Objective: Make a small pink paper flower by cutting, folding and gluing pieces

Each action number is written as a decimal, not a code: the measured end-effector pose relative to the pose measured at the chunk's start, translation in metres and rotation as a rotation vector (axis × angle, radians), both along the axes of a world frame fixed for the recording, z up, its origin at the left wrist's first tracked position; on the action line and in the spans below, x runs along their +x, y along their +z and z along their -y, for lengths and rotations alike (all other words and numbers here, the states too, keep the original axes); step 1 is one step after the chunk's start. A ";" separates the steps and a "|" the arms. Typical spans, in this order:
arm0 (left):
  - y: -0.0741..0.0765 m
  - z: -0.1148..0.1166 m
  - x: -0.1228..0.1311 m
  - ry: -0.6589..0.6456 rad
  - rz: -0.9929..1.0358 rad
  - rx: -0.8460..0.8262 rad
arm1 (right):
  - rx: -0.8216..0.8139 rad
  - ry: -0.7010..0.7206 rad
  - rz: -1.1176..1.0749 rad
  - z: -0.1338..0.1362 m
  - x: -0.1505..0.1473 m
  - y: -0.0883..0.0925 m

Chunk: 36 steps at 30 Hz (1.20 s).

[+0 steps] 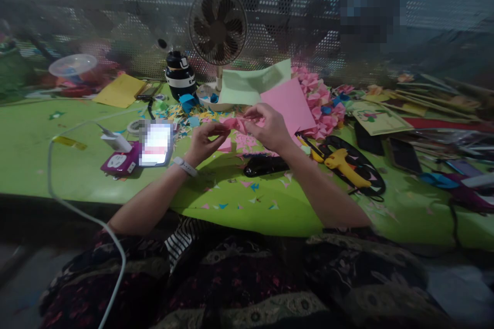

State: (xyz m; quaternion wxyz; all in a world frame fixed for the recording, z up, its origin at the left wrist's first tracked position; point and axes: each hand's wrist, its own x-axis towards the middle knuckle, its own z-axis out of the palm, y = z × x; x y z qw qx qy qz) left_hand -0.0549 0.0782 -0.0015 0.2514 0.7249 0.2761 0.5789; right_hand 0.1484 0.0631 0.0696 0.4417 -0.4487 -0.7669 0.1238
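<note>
Between my two hands is a small folded piece of pink paper (236,124), held just above the green table (216,187). My left hand (208,140), with a white band on its wrist, pinches the paper's left side. My right hand (266,126) grips its right side with thumb and fingers; the fingertips partly cover it. Pink and coloured paper scraps lie under and around both hands. Just beyond my right hand stand a pink sheet (291,103) and a pale green sheet (254,82). A black stapler-like object (266,165) lies below my right wrist.
A heap of folded pink paper pieces (318,97) lies at the back right. Yellow glue gun (347,167) rests right of my forearm. On the left are a lit phone (157,144), a purple power bank (121,161) and a white cable (49,164). Behind stand a fan (218,25) and a black bottle (180,79).
</note>
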 end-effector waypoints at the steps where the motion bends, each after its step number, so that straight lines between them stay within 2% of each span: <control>1: 0.000 -0.001 0.000 0.010 0.006 0.003 | -0.021 0.001 -0.015 -0.001 0.000 -0.001; 9: -0.003 -0.007 -0.001 0.099 0.056 0.093 | -0.250 0.021 0.006 0.002 -0.002 -0.001; 13: -0.006 -0.010 -0.001 0.141 0.008 0.119 | -0.270 0.058 0.017 0.003 -0.003 -0.003; 18: -0.004 -0.012 0.000 0.250 -0.012 0.263 | -0.323 0.039 -0.054 -0.001 0.000 -0.003; 25: -0.001 -0.010 0.001 0.218 -0.064 0.332 | -0.454 0.119 -0.226 -0.002 -0.002 -0.001; 29: -0.001 -0.009 0.001 0.179 -0.107 0.324 | -0.430 0.153 -0.263 -0.004 -0.001 -0.006; 32: -0.001 -0.006 0.000 0.111 -0.147 0.315 | -0.402 0.153 -0.203 -0.009 0.005 -0.007; 34: 0.000 -0.004 -0.001 0.068 -0.163 0.293 | -0.331 0.070 -0.111 -0.016 0.017 -0.002; 36: 0.000 -0.003 -0.001 0.037 -0.169 0.251 | -0.219 -0.081 0.004 -0.025 0.038 0.005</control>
